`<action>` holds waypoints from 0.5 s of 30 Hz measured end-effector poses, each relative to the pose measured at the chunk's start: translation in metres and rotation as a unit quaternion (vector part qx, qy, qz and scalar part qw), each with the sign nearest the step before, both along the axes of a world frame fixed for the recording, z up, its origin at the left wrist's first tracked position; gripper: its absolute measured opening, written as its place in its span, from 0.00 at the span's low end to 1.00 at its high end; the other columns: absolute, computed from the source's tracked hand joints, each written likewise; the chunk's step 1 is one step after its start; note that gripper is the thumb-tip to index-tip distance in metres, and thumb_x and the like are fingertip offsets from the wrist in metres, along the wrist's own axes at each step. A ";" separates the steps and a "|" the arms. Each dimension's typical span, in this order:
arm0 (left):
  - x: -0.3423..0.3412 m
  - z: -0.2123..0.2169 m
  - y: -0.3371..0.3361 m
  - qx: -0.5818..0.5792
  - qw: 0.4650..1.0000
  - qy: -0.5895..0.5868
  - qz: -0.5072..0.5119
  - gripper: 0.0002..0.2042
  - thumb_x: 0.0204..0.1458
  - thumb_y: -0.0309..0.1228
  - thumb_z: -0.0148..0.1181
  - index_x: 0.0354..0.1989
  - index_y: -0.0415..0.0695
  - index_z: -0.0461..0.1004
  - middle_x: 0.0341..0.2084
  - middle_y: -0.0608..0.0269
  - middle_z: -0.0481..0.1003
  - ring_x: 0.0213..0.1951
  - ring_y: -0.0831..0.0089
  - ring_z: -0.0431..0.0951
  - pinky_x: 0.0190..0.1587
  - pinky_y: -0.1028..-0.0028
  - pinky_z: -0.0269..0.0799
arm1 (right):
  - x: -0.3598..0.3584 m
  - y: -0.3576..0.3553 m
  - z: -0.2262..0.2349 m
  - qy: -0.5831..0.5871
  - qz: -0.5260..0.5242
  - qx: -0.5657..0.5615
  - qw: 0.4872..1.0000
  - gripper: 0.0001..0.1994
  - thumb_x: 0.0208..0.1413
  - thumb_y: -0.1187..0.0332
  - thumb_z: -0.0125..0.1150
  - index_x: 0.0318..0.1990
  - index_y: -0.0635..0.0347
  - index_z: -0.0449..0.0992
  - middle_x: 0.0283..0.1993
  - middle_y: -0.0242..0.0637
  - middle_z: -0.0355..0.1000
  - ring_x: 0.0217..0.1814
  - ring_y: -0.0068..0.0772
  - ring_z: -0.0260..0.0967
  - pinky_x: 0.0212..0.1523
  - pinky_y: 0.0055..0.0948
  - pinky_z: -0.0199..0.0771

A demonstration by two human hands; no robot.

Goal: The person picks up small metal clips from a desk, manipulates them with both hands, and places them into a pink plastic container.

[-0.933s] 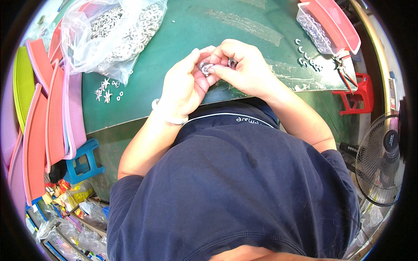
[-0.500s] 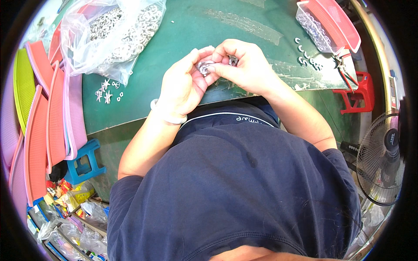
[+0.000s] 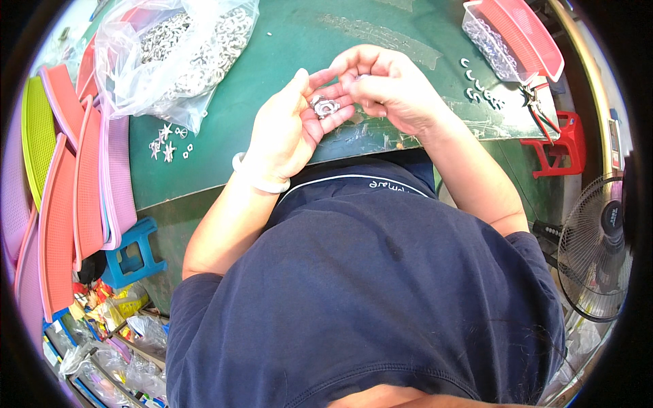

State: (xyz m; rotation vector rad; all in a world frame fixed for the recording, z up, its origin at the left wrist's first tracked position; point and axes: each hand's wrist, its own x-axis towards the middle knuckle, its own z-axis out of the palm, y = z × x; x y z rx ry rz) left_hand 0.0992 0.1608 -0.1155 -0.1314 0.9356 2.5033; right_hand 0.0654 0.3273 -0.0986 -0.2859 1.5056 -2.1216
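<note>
Two bare hands work a small cluster of silvery metal parts [image 3: 325, 107] above the near edge of a green table [image 3: 286, 47].

The left hand [image 3: 289, 129] lies palm up with its fingers loosely spread, and the metal parts rest on those fingers, cradled rather than pinched. The right hand [image 3: 388, 85] curls just beside it, fingertips drawn together over the parts; its grip looks closed on something tiny, though the fingers hide what, so I cannot tell for sure. A clear plastic bag [image 3: 173, 51] full of similar metal pieces lies on the table to the left, with a few loose star-shaped pieces [image 3: 165, 144] near it. A pink basket [image 3: 517, 37] sits at the far right corner, and stacked coloured trays [image 3: 68, 170] lean beside the table's left edge.
</note>
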 end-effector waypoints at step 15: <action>0.001 -0.005 -0.005 -0.015 0.999 -0.003 0.031 0.22 0.58 0.43 0.40 0.45 0.31 0.62 0.39 0.47 0.69 0.39 0.64 0.73 0.46 0.67 0.70 | 0.001 0.002 -0.012 0.056 0.043 -0.003 0.997 0.03 0.48 0.76 0.57 0.31 0.64 0.73 0.29 0.35 0.71 0.29 0.20 0.70 0.26 0.15 0.68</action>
